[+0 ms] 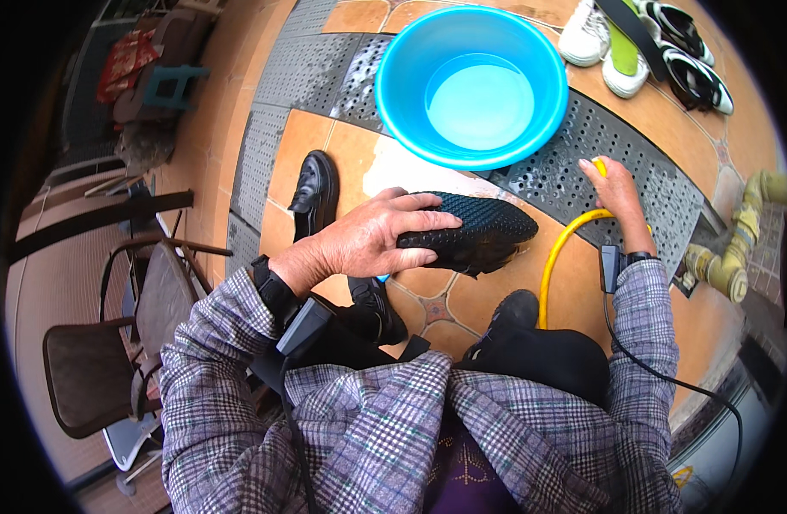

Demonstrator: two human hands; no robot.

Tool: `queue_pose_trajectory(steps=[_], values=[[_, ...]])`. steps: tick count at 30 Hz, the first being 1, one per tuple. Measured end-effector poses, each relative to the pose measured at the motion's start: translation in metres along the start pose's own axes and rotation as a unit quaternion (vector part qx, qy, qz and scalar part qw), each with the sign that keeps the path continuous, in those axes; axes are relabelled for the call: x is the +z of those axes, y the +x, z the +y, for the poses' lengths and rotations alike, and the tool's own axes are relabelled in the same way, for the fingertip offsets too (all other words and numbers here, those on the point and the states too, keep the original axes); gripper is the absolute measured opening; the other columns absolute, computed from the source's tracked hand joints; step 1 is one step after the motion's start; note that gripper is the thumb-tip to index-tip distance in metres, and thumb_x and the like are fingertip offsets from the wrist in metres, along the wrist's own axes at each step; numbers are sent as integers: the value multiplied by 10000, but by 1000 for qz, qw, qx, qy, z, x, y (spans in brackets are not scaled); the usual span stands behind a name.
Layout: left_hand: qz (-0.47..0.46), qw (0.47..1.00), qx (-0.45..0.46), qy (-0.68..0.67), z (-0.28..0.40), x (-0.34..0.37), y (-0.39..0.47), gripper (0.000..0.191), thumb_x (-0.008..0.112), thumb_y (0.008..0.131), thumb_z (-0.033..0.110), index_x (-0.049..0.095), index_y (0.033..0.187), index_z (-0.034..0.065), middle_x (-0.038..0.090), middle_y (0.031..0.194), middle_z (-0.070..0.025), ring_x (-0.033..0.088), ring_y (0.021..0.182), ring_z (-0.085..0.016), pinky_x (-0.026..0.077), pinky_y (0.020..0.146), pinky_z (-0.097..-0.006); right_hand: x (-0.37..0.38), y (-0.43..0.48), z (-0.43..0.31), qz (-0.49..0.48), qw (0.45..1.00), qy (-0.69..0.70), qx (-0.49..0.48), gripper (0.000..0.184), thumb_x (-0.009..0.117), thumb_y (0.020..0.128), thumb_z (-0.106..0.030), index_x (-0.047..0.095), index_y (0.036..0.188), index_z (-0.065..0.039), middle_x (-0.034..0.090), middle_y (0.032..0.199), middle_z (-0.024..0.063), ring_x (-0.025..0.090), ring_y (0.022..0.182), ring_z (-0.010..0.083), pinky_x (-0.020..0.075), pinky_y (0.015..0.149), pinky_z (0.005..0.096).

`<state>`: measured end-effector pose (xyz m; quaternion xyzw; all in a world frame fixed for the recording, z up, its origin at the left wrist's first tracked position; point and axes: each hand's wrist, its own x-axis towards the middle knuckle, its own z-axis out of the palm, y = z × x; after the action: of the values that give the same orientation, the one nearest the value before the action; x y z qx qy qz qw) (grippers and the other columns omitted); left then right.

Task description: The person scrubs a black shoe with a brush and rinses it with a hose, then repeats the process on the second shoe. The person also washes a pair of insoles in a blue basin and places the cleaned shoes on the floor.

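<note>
My left hand point(384, 234) grips a dark shoe point(477, 225) by one end, its textured sole facing up. To the right, my right hand point(615, 186) is closed round the end of a yellow hose point(551, 263), which curves down beside my leg. Beyond the shoe stands a light-blue plastic basin point(393, 122) with some clear water in it. A black leather shoe point(315, 193) lies on the tiles left of the basin, beyond my left wrist. Whether water runs from the hose cannot be told.
Wet perforated drain covers point(567, 160) cross the orange tiled floor. White sneakers point(586, 35), green and black insoles and black-and-white shoes point(695, 77) lie at the upper right. Wrapped pipes point(731, 257) stand at the right. Chairs point(88, 372) and a teal stool point(169, 87) are on the left.
</note>
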<state>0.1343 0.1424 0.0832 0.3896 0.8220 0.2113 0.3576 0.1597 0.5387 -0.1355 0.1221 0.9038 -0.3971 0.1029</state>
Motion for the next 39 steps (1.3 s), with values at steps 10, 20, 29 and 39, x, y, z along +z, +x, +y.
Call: queue_pose_trajectory(steps=[10, 20, 29, 39], values=[[84, 922, -262, -273, -23, -46, -98, 494, 700, 998, 219, 569, 1457, 93, 720, 1183, -59, 663, 1102, -157, 546, 1001, -336, -34, 75, -123, -94, 986, 129, -47, 513, 510, 1037, -512, 593, 1126, -14, 634, 963, 136, 601, 943, 235, 468, 864, 392], [215, 816, -432, -319, -13, -58, -242, 516, 752, 951, 267, 620, 1421, 98, 711, 1233, -66, 655, 1111, -154, 518, 1014, -314, 42, 114, -152, -192, 946, -159, -206, 533, 541, 1024, -463, 668, 862, 29, 678, 856, 262, 663, 812, 414, 481, 737, 516], [277, 740, -532, -305, -66, 58, -339, 530, 756, 908, 353, 655, 1369, 114, 734, 1121, -78, 675, 962, -167, 550, 842, -292, 47, 100, -156, -201, 944, -138, -221, 472, 547, 1052, -417, 635, 869, 9, 613, 724, 152, 584, 670, 262, 446, 629, 412], [363, 465, -675, -442, -68, 171, -433, 574, 758, 859, 508, 701, 1234, 78, 733, 947, -48, 666, 779, -134, 496, 649, -295, 48, 109, -161, -271, 949, -141, -75, 431, 532, 1072, -417, 633, 863, -55, 451, 626, -15, 410, 564, 78, 340, 515, 287]])
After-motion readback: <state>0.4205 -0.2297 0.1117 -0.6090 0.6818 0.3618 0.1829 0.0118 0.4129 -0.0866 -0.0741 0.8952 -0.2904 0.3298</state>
